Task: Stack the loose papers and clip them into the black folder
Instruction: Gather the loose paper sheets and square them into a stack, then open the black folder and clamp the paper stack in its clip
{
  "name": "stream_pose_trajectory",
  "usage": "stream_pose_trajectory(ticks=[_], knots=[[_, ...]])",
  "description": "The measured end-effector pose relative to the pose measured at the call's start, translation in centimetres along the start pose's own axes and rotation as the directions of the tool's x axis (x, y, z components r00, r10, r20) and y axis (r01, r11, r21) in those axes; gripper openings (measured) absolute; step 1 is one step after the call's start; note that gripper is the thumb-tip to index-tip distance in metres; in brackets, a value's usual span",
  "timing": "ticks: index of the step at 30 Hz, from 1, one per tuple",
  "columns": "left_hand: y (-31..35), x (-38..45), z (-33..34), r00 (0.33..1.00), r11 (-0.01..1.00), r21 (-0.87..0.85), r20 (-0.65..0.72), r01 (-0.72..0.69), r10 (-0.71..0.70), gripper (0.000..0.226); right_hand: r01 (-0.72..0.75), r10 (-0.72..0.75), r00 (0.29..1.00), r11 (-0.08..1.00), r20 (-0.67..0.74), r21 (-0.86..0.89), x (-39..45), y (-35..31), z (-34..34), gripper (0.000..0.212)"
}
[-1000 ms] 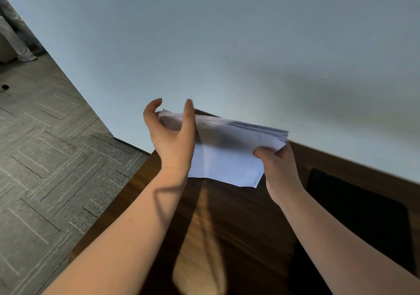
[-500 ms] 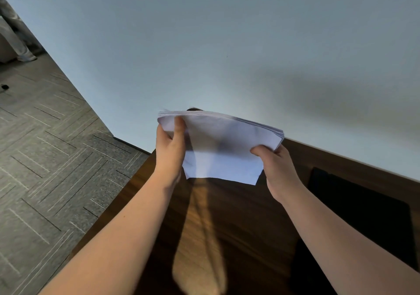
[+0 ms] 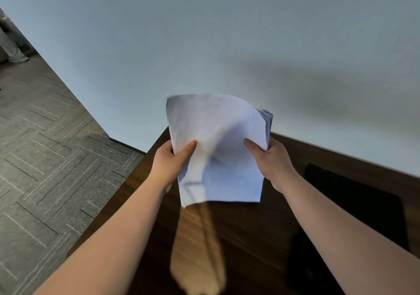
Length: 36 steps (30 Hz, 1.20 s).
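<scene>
A stack of white papers (image 3: 218, 149) stands nearly upright above the dark wooden table (image 3: 238, 238), its broad face toward me and its bottom edge close over the wood. My left hand (image 3: 169, 164) grips the stack's left edge, thumb on the front sheet. My right hand (image 3: 271, 161) grips the right edge the same way. The sheet edges fan slightly at the upper right. The black folder (image 3: 354, 201) lies flat on the table to the right of my right forearm, partly hidden by it.
A pale wall (image 3: 227, 44) runs along the table's far edge. Grey patterned floor (image 3: 45, 158) lies to the left of the table's left edge. A person's light trouser leg and shoe (image 3: 13, 49) stand far off at the upper left.
The stack has been turned from lying nearly flat to standing upright. My left hand went from open beside the sheets to gripping their left edge. Both hands hold lower on the stack.
</scene>
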<state>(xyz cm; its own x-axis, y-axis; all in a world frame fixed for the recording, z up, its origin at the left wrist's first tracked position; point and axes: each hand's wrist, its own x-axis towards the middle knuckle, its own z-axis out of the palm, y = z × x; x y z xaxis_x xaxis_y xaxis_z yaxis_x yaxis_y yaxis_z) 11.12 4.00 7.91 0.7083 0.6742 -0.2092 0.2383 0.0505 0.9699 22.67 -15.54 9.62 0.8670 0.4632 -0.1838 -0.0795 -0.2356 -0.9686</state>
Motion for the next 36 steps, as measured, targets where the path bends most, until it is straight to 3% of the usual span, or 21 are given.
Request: stream_pose_trajectory(ticks=[2,4,7,10,14,18,23,26,31,34,36], knots=[[-0.3,-0.5,0.6,0.999,1.000,0.004,0.029,0.025,-0.025,0.047,-0.028,0.029,1.000,0.999,-0.009,0.019,-0.2,0.4,-0.8,0.006],[-1.3,-1.0,0.8,0.983,0.994,0.017,0.146,0.112,-0.113,0.057,-0.103,0.104,0.995,0.993,-0.011,0.060,-0.4,1.1,-1.9,0.010],[-3.0,-2.5,1.5,0.875,0.947,0.103,0.364,0.303,-0.320,0.046,-0.258,0.259,0.966,0.956,0.016,0.140,-0.8,2.9,-4.0,0.028],[-4.6,-4.0,2.8,0.832,0.919,0.132,0.392,0.372,-0.393,0.048,-0.359,0.355,0.933,0.921,0.052,0.153,-1.9,5.0,-5.8,0.029],[-5.5,-5.4,4.9,0.804,0.897,0.054,0.422,0.438,-0.418,0.033,-0.454,0.447,0.890,0.856,0.088,0.245,-3.9,6.9,-7.8,0.031],[-6.0,-6.5,7.3,0.778,0.892,0.071,0.461,0.446,-0.426,0.032,-0.527,0.521,0.846,0.787,0.112,0.322,-5.4,8.9,-9.8,0.033],[-6.4,-7.9,10.4,0.748,0.887,0.155,0.487,0.435,-0.452,0.029,-0.567,0.562,0.820,0.768,0.111,0.298,-7.2,11.2,-12.3,0.037],[-6.6,-8.6,12.2,0.733,0.891,0.218,0.508,0.399,-0.453,0.025,-0.537,0.557,0.830,0.794,0.013,0.283,-8.0,12.2,-13.8,0.038],[-6.1,-9.7,16.9,0.774,0.872,0.466,0.494,0.149,-0.396,0.027,-0.494,0.537,0.822,0.838,-0.190,0.231,-9.4,12.7,-17.6,0.038],[-6.0,-10.1,20.3,0.780,0.794,0.606,0.521,-0.054,-0.345,0.039,-0.506,0.541,0.798,0.840,-0.266,0.194,-10.7,13.1,-21.3,0.043],[-5.9,-10.3,22.4,0.849,0.669,0.720,0.460,-0.186,-0.259,0.037,-0.516,0.541,0.781,0.840,-0.313,0.165,-11.9,13.7,-24.0,0.045]])
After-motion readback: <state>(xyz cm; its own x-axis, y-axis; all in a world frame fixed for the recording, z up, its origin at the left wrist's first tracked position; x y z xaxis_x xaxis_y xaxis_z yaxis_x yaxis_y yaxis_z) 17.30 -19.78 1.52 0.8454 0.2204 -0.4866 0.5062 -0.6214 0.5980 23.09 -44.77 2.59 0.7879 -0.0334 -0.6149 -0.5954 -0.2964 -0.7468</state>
